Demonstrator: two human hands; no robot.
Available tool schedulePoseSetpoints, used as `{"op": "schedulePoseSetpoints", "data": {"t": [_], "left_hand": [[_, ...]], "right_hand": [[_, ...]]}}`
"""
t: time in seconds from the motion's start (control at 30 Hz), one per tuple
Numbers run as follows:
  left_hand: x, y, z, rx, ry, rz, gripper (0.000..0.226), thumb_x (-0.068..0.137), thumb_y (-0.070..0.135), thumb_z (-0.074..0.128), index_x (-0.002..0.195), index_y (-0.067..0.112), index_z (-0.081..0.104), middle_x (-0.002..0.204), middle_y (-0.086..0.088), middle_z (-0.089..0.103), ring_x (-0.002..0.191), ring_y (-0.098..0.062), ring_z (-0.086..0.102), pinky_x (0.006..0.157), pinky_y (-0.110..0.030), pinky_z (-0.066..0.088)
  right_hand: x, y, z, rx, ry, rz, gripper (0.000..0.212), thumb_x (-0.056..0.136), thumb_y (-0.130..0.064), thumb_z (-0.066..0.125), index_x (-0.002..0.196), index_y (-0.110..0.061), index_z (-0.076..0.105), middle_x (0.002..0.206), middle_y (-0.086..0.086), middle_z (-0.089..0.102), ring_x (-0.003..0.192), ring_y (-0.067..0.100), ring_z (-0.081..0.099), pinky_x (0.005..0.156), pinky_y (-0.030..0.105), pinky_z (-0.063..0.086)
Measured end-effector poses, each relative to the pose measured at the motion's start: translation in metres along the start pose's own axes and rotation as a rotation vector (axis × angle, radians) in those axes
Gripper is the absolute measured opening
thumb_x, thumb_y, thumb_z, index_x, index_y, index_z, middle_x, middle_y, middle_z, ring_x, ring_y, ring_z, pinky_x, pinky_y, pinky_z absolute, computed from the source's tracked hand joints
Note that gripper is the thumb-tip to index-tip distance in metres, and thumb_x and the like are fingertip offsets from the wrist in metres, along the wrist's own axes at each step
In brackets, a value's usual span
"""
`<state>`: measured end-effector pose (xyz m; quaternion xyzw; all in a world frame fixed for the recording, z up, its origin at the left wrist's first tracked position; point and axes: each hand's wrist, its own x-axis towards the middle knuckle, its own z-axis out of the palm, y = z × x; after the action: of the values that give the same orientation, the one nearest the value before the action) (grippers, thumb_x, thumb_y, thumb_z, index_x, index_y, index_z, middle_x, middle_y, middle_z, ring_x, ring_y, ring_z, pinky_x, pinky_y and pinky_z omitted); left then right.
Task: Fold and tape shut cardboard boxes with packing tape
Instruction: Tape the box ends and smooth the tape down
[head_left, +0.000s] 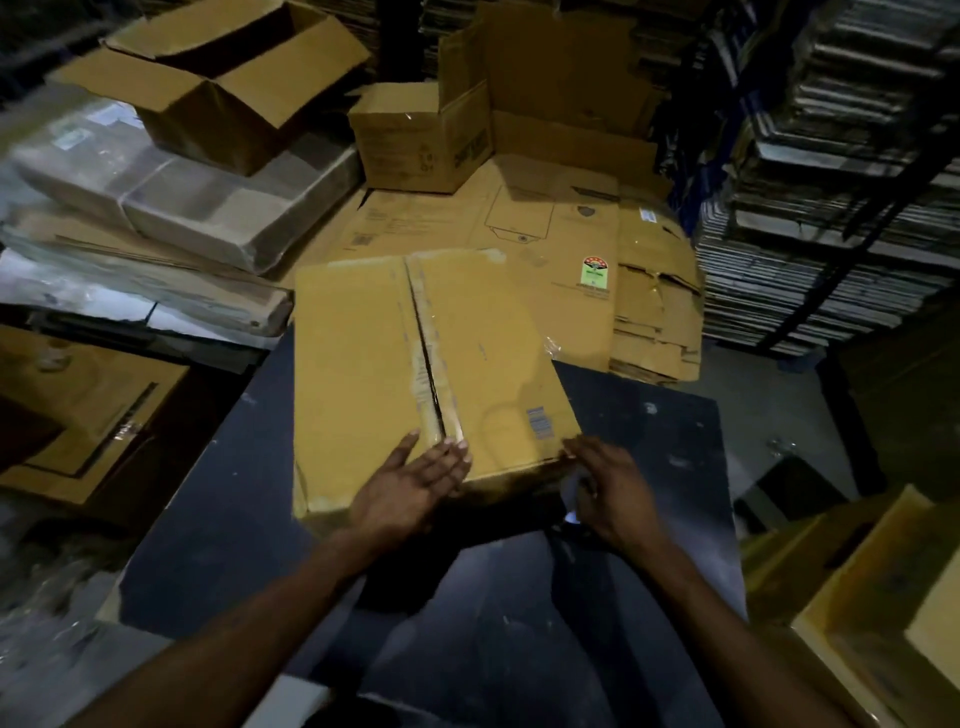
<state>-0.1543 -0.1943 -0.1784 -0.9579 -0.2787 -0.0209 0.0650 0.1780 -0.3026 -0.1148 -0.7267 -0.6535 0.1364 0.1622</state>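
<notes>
Left hand (415, 480) flat on box (363, 364), front face hidden.

You stand at a dark worktable (649, 467) in a dim storeroom; racks of stacked sheets (831, 208) rise on your right, wrapped bundles (156, 208) lie left.

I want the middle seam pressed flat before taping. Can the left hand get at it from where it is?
Probably yes. The left hand already lies flat on the box with fingertips at the near end of the seam, and nothing lies on the flaps along it.
</notes>
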Motion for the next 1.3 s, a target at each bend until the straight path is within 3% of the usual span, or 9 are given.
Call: {"op": "schedulePoseSetpoints", "data": {"t": [0.13,0.3,0.5,0.67,0.73,0.83,1.0,1.13,1.3], "left_hand": [[0.004,-0.006,-0.012,0.013,0.009,-0.019,0.091,0.097,0.037,0.065,0.174,0.013,0.022,0.18,-0.008,0.025,0.167,-0.027,0.024,0.133,-0.061,0.016],[0.012,0.041,-0.018,-0.056,0.033,-0.229,0.11,0.08,0.032,0.08,0.173,0.01,0.025,0.179,-0.012,0.028,0.167,-0.028,0.022,0.134,-0.062,0.013],[0.012,0.116,-0.032,-0.397,0.308,-0.383,0.063,0.102,0.025,0.063,0.163,0.015,0.051,0.169,-0.005,0.049,0.154,-0.023,0.049,0.121,-0.048,0.045],[-0.002,0.153,-0.023,-0.985,0.124,-0.948,0.033,0.101,0.04,0.072,0.132,0.029,0.078,0.121,0.005,0.082,0.101,0.0,0.076,0.087,-0.021,0.06],[-0.005,0.163,-0.024,-1.454,0.034,-1.13,0.013,0.104,0.032,0.075,0.111,0.026,0.084,0.112,-0.014,0.082,0.082,-0.006,0.078,0.082,-0.032,0.066],[-0.002,0.167,-0.041,-1.907,-0.047,-1.28,0.028,0.107,0.039,0.071,0.114,0.014,0.082,0.117,-0.024,0.078,0.089,-0.031,0.073,0.076,-0.04,0.061],[-0.003,0.139,-0.083,-2.073,-0.01,-1.296,0.07,0.105,0.074,0.046,0.126,0.016,0.078,0.119,-0.003,0.083,0.115,-0.029,0.076,0.09,-0.045,0.058],[-0.017,0.112,-0.111,-2.075,0.193,-1.281,0.069,0.105,0.073,0.047,0.118,0.016,0.083,0.116,-0.005,0.083,0.105,-0.025,0.073,0.088,-0.041,0.054],[-0.043,0.071,-0.125,-2.143,0.185,-1.297,0.053,0.108,0.064,0.053,0.109,0.02,0.083,0.117,-0.001,0.082,0.103,-0.021,0.07,0.091,-0.043,0.053]], "right_hand": [[0.004,0.069,-0.007,-0.164,-0.226,0.205,0.077,0.078,-0.03,0.057,0.154,-0.032,0.05,0.147,0.003,0.054,0.131,0.036,0.053,0.095,0.051,0.055],[0.029,0.113,0.021,-0.301,-0.532,0.022,0.073,0.087,-0.033,0.066,0.157,-0.041,0.047,0.157,0.001,0.051,0.139,0.033,0.052,0.101,0.05,0.054],[0.031,0.118,0.037,-0.373,-0.502,0.028,0.029,0.098,-0.029,0.064,0.127,-0.028,0.067,0.132,0.008,0.066,0.115,0.032,0.066,0.094,0.04,0.056],[-0.015,0.098,0.019,-0.065,-0.368,0.042,0.029,0.081,-0.027,0.072,0.105,-0.022,0.056,0.099,0.008,0.071,0.092,0.037,0.07,0.07,0.039,0.049],[-0.031,0.075,0.003,0.046,-0.282,0.008,0.025,0.086,-0.021,0.071,0.106,-0.022,0.055,0.094,0.006,0.073,0.086,0.034,0.07,0.066,0.039,0.049],[-0.04,0.034,-0.021,0.158,-0.21,-0.08,0.028,0.093,-0.012,0.069,0.11,-0.026,0.052,0.096,0.0,0.073,0.083,0.023,0.07,0.067,0.042,0.054],[-0.034,-0.032,-0.045,0.229,-0.233,-0.2,0.04,0.091,-0.015,0.074,0.108,-0.038,0.046,0.102,-0.006,0.068,0.083,0.019,0.067,0.066,0.044,0.055],[-0.02,-0.076,-0.047,0.208,-0.276,-0.272,0.049,0.087,-0.019,0.074,0.118,-0.044,0.045,0.108,-0.006,0.068,0.088,0.024,0.066,0.071,0.048,0.055],[0.001,-0.124,-0.039,0.24,-0.298,-0.343,0.064,0.084,-0.022,0.074,0.139,-0.041,0.049,0.119,-0.011,0.069,0.101,0.019,0.07,0.078,0.049,0.06]]}}
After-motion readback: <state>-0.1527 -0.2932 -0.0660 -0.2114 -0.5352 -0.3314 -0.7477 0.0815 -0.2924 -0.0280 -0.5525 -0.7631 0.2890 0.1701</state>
